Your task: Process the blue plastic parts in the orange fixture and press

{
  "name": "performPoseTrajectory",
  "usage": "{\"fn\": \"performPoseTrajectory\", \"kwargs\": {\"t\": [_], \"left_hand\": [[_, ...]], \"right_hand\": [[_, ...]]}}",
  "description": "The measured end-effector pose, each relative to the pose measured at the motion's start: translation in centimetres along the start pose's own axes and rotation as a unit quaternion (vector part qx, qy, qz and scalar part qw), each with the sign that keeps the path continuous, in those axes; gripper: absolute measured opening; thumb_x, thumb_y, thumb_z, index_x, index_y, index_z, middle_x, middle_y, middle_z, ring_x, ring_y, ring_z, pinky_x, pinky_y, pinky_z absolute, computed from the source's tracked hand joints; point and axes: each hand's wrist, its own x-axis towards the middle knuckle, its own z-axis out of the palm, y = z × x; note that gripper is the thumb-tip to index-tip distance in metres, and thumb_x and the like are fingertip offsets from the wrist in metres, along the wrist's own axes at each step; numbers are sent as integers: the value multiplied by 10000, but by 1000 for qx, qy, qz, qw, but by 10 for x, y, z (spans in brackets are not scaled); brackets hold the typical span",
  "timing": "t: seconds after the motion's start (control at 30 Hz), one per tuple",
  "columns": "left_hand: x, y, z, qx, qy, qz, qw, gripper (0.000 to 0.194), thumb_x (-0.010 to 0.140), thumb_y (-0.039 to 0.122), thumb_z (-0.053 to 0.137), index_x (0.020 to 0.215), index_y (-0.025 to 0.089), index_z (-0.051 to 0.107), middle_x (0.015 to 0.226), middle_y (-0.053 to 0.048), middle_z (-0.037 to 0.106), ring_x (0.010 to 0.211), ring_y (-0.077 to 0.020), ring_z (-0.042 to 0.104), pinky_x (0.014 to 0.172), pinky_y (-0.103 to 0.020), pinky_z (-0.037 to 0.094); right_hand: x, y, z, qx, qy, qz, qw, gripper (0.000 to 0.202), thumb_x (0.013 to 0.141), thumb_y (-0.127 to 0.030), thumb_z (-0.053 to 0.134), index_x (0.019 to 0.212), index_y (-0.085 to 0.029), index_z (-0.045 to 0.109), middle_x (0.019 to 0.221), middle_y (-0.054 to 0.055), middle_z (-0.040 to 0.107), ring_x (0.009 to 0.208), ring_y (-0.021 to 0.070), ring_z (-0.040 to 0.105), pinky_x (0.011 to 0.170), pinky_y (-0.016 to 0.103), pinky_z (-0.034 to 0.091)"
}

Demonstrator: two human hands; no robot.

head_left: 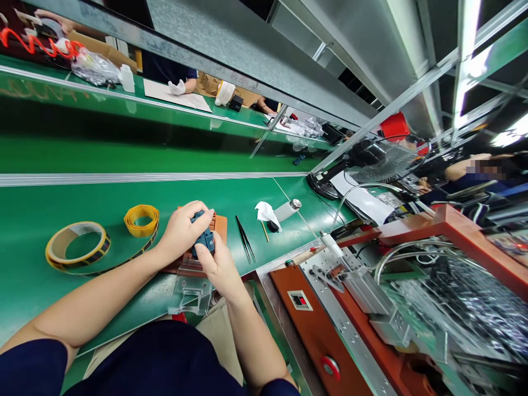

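A small dark blue moulded part is held between both hands over a reddish-brown fixture block. My left hand grips it from the upper left, thumb laid across its top. From below, my right hand closes on its lower end with the thumb pressed on it. The hands hide much of the part and the block. A clear plastic piece sits below the block at the bench edge. Black tweezers lie to the right of the hands.
Left on the green bench are a roll of yellow-edged label tape and a yellow coil. A bottle, white tissue and thin stick lie right. A machine with a red button borders the bench; a fan stands behind. Co-workers sit across.
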Motion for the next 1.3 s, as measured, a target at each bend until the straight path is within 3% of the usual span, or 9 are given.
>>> {"fn": "performPoseTrajectory", "kwargs": {"t": [0.17,0.27,0.43,0.57,0.73,0.87,1.0,1.1,1.3], "left_hand": [[3,-7,2,-91,-20,-14,996,339,963,469,563,769,195,614,750,17,604,721,-142,548,693,-256,424],[2,-9,6,-191,-47,-49,979,351,932,535,623,997,198,695,960,-35,706,900,-185,644,783,-269,502],[-5,-4,16,-341,-80,-144,926,587,853,576,727,1275,187,603,1187,-125,718,1035,-240,698,862,-319,556],[-15,4,24,-386,-147,-228,882,812,724,436,889,1395,192,503,1182,-142,733,1021,-261,724,884,-356,566],[-29,5,37,-381,-139,-264,875,722,720,391,893,1340,194,579,1209,-118,738,1074,-247,713,924,-308,549],[-37,4,46,-358,-145,-283,878,647,690,400,905,1251,209,646,1259,-99,718,1120,-265,693,922,-304,555],[-43,8,58,-351,-193,-331,854,679,721,429,884,1314,262,599,1206,-74,726,922,-240,732,788,-334,586],[-44,13,71,-328,-202,-345,856,709,719,414,892,1334,251,581,1283,-91,686,989,-224,702,856,-343,579],[-39,25,105,-219,-314,-253,888,813,746,534,835,1439,234,533,1267,-106,679,1096,-264,651,954,-368,509]], "right_hand": [[-6,0,-1,144,-17,11,989,500,923,-521,620,1318,-230,522,1076,60,638,692,154,604,641,317,550],[-9,2,-5,178,54,-8,983,608,857,-467,723,1381,-259,494,1217,75,626,812,177,660,730,330,587],[-12,9,-19,59,162,-55,984,617,800,-380,799,1354,-249,561,1298,89,624,963,211,671,851,341,582],[-13,13,-28,-63,219,-98,969,591,807,-241,740,1370,-231,560,1215,94,638,1037,242,641,935,389,553],[-23,22,-22,-226,205,-122,945,675,792,-99,604,1448,-208,489,1099,108,616,1012,279,598,877,436,549],[-38,31,-24,-281,179,-130,934,676,835,-146,640,1480,-211,445,1132,118,617,1036,300,584,863,457,559],[-73,37,-55,-211,165,-123,956,620,867,-321,748,1436,-262,508,1224,100,634,1049,265,639,896,398,577],[-115,44,-91,-197,238,-106,945,399,929,-336,685,1317,-266,623,1117,81,694,887,225,691,781,342,601],[-227,63,-168,-311,498,-69,806,180,962,-357,617,1026,-285,770,974,52,778,856,235,755,774,314,618]]}}
